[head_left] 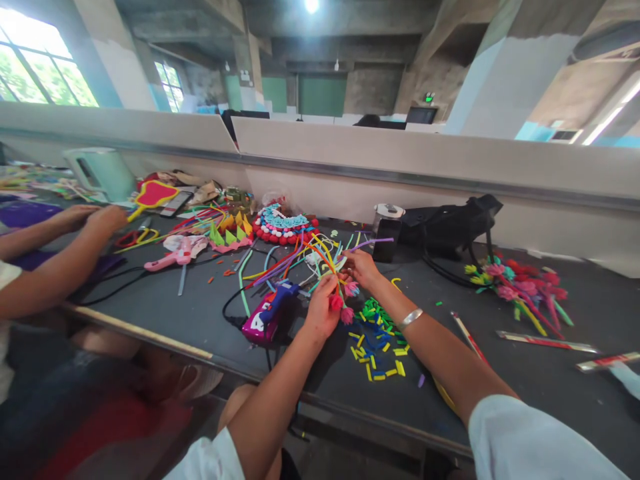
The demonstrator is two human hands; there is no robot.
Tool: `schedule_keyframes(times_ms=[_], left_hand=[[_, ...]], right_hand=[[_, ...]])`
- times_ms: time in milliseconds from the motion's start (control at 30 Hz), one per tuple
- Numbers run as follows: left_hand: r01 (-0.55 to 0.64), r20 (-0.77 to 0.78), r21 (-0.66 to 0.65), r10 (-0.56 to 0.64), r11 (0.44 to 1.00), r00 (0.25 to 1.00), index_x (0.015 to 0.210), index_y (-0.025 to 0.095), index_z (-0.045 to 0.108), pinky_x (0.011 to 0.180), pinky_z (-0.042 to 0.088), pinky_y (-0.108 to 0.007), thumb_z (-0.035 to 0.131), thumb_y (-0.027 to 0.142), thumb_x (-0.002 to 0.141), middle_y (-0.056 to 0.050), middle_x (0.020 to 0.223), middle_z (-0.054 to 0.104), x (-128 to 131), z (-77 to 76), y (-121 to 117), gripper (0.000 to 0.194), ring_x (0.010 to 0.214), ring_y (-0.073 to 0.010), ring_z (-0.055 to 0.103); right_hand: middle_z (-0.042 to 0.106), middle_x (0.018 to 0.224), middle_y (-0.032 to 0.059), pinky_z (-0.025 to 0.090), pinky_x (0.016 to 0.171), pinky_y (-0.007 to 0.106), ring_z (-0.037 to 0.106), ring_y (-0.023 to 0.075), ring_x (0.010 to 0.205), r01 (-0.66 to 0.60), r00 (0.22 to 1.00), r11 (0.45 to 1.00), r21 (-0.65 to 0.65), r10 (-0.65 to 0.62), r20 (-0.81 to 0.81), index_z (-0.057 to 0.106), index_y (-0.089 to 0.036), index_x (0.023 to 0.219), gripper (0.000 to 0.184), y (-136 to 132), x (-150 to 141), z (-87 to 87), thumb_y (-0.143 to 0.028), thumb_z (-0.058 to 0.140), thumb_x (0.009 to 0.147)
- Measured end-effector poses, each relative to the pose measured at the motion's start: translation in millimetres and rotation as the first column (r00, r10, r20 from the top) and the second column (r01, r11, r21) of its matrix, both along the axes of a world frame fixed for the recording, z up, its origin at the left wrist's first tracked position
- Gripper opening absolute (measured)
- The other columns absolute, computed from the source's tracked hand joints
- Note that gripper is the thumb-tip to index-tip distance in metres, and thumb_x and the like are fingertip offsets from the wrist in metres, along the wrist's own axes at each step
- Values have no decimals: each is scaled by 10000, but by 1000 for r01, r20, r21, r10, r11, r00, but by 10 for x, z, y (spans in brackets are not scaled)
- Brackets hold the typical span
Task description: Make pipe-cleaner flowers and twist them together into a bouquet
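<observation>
My left hand (324, 310) is closed around a few pipe-cleaner flowers, whose pink and red heads (347, 315) hang by its fingers. Long pipe cleaner stems (327, 257) in yellow, orange and other colours fan out above the grip. My right hand (363, 270), with a silver bangle on the wrist, has its fingers bent together on the stems; its fingertips are partly hidden. Left of my hands, a blue glue gun (283, 297) rests on a purple box (260, 327). Short cut pieces (380, 340) in green, blue and yellow lie beneath my right forearm.
A bunch of finished flowers (525, 287) lies at the right, near a black bag (450, 227). A beaded craft piece (283, 223) and a pink glue gun (173, 259) are further left. Beside me, another person's hands (100, 220) hold a red and yellow craft piece (156, 193).
</observation>
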State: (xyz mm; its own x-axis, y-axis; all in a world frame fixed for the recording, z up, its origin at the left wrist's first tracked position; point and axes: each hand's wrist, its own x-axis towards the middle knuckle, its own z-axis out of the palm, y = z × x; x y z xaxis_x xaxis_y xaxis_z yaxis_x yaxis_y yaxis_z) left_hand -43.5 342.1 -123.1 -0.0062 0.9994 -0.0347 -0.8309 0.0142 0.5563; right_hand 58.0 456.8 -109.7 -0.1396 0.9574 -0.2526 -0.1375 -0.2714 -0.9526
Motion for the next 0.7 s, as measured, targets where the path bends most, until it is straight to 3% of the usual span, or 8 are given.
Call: schedule_keyframes(times_ms=[233,467,700], left_hand=[[-84,9,-57,85,995,996,830,172,634,631,525,-230,774,211,723,18,778,685,-63,-69,59,181,656,-101,651],[-78,7,-39,78,996,997,831,168,645,709,544,-250,770,219,749,-6,818,707,-57,-35,95,158,711,-114,669],[-110,-7,-28,110,994,994,793,162,644,747,543,-259,733,229,785,-32,846,725,-46,-33,93,111,766,-131,687]], right_hand=[[624,1154,77,559,810,386,641,191,958,-158,987,987,37,157,46,586,-153,1184,302,-208,14,-62,-331,588,941],[640,1094,64,567,761,350,648,168,894,-265,961,964,0,264,85,601,-145,1141,264,-283,321,25,-316,592,940],[634,1129,70,561,799,367,642,180,941,-222,972,975,-3,221,81,606,-151,1140,255,-247,447,32,-309,591,940]])
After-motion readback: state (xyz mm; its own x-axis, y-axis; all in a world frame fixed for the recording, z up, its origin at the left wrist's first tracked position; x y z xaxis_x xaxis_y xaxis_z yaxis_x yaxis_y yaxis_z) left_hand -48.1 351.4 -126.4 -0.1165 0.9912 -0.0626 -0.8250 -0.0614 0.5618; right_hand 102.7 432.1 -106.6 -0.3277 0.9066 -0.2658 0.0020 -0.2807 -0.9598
